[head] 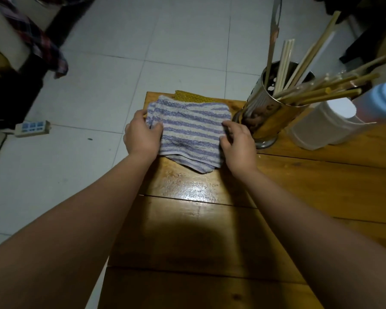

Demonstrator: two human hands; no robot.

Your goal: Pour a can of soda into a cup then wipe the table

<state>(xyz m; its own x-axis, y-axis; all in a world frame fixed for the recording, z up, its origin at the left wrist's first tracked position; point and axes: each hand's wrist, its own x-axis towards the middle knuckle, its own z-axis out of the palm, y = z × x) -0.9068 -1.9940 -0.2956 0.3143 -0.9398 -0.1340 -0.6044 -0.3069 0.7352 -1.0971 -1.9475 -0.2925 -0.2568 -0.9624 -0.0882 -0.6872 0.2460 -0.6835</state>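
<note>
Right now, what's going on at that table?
A person has both hands on a folded striped towel at the far corner of the wooden table. The left hand grips its left edge, and the right hand holds its right edge. A yellow cloth lies under the towel. A metal holder of chopsticks and a white plastic container stand to the right. No can or cup is in view.

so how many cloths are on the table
2: a striped towel held at both sides, and a yellow cloth mostly hidden beneath its far edge. More may be hidden.
</note>
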